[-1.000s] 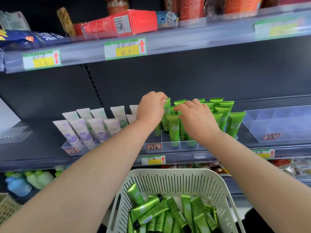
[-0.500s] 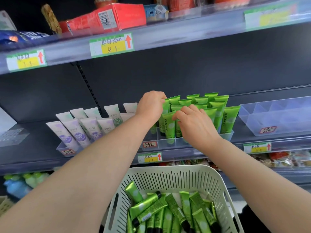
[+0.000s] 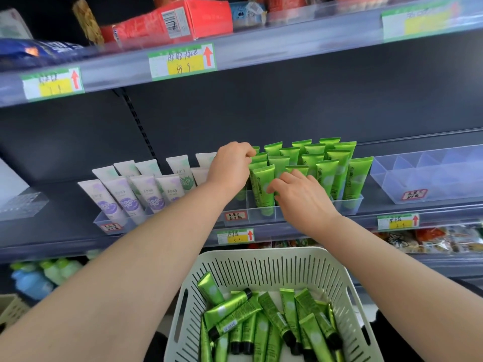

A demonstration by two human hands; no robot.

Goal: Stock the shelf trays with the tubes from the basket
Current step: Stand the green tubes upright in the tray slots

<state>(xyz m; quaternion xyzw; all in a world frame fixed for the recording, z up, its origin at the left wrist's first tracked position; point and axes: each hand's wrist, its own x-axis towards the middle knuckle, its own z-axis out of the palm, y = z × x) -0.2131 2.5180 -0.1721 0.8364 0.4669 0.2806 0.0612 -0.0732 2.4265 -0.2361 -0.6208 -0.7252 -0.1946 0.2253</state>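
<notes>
Green tubes (image 3: 326, 168) stand upright in rows in a clear shelf tray (image 3: 349, 206) on the middle shelf. My left hand (image 3: 230, 165) is at the tray's left side, its curled fingers pinching the top of a green tube (image 3: 257, 158) there. At the tray's front, my right hand (image 3: 300, 197) has its fingers curled round a green tube (image 3: 296, 169) whose top shows just behind them, and the fingertips touch the front tube (image 3: 262, 189). Below, a white slotted basket (image 3: 261, 257) holds several more loose green tubes (image 3: 264, 322).
A tray of white and purple tubes (image 3: 130, 197) stands to the left. An empty clear divided tray (image 3: 431, 178) sits to the right. The upper shelf carries a red box (image 3: 183, 19) and price labels (image 3: 183, 61). Packets and bottles fill the shelf below.
Both hands stay at the green tube tray. My right hand has shifted slightly down and right along the front row; the view has moved a little.
</notes>
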